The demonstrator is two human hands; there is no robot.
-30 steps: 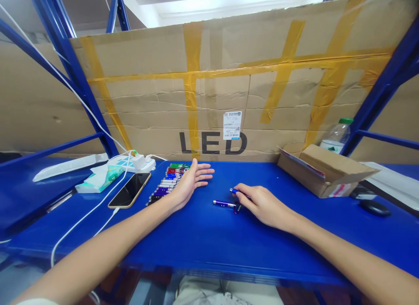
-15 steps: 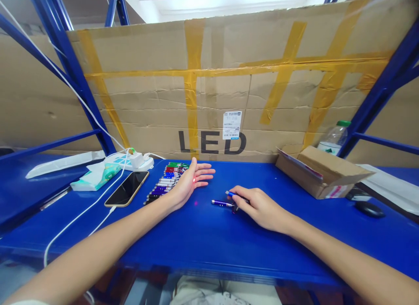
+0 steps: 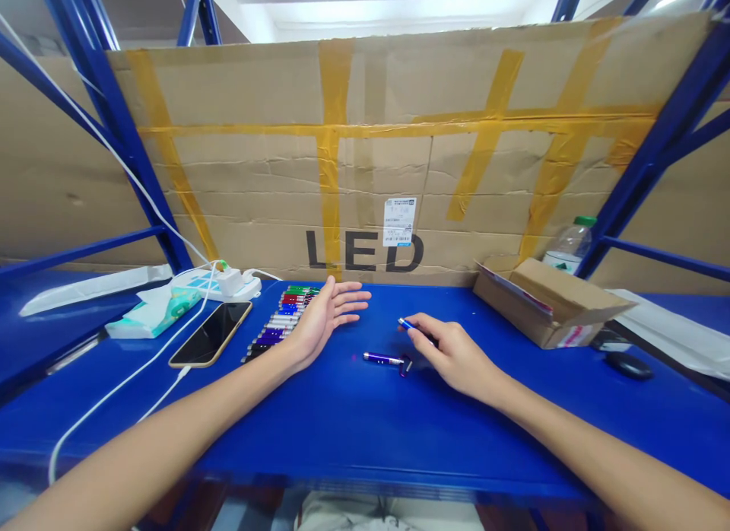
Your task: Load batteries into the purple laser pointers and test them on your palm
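Note:
A blue laser pointer [image 3: 406, 324] is pinched in my right hand [image 3: 453, 356], its silver tip facing left toward the other palm. My left hand [image 3: 326, 318] holds nothing; its fingers are stretched to the right with the palm turned toward the pointer. Beside and partly behind that hand lies a row of several laser pointers [image 3: 279, 324] in green, red, blue, silver, purple and black. On the table between my hands rests a purple laser pointer [image 3: 382, 358] with a small dark clip or strap at its right end. A faint pinkish spot shows on the table left of its tip.
A phone [image 3: 212, 335] on a white cable, a tissue pack [image 3: 153, 312] and a power strip [image 3: 228, 286] lie at left. An open cardboard box [image 3: 547, 303], a bottle [image 3: 570, 246] and a black mouse [image 3: 628, 365] are at right. A large carton [image 3: 256, 166] stands behind the blue table [image 3: 319, 432].
The red light dot on my left palm is gone. My right hand has lifted the blue pointer a little, away from the purple one. The view has shifted slightly.

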